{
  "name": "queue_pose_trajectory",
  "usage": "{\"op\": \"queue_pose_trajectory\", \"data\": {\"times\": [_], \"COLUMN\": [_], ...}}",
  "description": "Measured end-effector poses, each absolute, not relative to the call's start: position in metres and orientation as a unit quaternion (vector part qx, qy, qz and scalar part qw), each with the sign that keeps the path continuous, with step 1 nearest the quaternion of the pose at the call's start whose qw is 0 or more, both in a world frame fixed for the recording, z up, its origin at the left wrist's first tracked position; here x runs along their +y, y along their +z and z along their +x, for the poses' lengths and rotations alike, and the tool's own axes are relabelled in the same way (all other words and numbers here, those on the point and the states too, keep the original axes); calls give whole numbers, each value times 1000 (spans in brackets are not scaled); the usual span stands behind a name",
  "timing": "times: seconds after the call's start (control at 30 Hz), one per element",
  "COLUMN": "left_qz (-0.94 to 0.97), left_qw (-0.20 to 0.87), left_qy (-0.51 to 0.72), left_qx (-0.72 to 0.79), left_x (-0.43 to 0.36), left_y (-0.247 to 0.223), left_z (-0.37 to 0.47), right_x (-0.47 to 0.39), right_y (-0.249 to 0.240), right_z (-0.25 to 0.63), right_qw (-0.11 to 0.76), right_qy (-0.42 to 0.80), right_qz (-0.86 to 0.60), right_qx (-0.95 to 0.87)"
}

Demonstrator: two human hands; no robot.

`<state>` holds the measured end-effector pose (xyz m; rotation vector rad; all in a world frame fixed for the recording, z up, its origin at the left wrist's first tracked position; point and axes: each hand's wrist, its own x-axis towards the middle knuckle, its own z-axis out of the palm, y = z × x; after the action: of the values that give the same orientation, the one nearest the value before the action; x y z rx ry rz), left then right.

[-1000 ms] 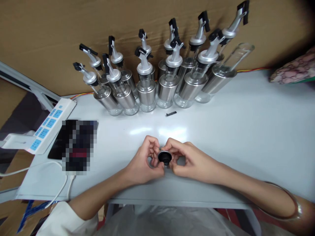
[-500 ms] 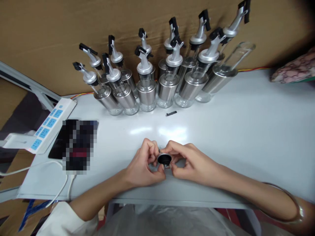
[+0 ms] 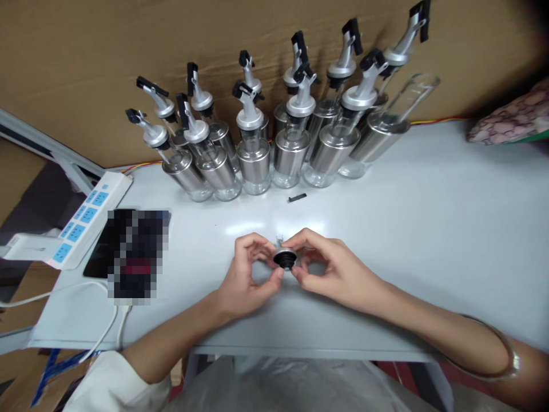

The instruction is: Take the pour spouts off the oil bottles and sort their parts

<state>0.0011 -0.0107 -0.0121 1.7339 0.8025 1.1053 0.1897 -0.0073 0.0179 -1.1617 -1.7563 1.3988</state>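
Observation:
A pour spout (image 3: 285, 259) with a silver collar and a ribbed black stopper is held low over the near part of the table. Its stopper end faces me, and the silver prongs of its nozzle point away. On its left side, my left hand (image 3: 249, 274) pinches it between thumb and fingers. My right hand (image 3: 334, 266) grips the collar from the right, index finger on top and thumb beneath. Beyond the hands lies a small black lever (image 3: 297, 198). It resembles the black levers on the fitted spouts behind.
Several glass-and-steel oil bottles (image 3: 254, 163) with spouts stand along the cardboard at the back. One bottle (image 3: 381, 134) at the right has a bare glass neck. On the left are a power strip (image 3: 88, 214), phones (image 3: 103, 246) and a white cable (image 3: 92, 282).
Both hands have moved slightly away from me with the spout. The spout has tipped, so its ribbed black stopper and the prongs show more plainly.

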Motion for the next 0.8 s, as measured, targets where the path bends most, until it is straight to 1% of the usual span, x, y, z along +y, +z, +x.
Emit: {"op": "queue_pose_trajectory", "data": {"times": [0.13,0.3,0.5,0.8], "left_qz": [704,761,770,822], "left_qw": [436,346,340,270], "left_qy": [457,459,430,385], "left_qx": [324,302,325,320], "left_x": [-10,-6,-1,-2], "left_y": [-12,-13,-11,-8], "left_z": [1,0,-3,-5], "right_x": [-7,-8,-6,-3], "right_y": [17,15,10,6], "right_z": [190,190,191,193], "right_qw": [331,357,355,383], "right_qy": [510,481,460,362], "right_qz": [-443,-434,-416,-399], "right_qx": [-659,-673,-699,-751]}}
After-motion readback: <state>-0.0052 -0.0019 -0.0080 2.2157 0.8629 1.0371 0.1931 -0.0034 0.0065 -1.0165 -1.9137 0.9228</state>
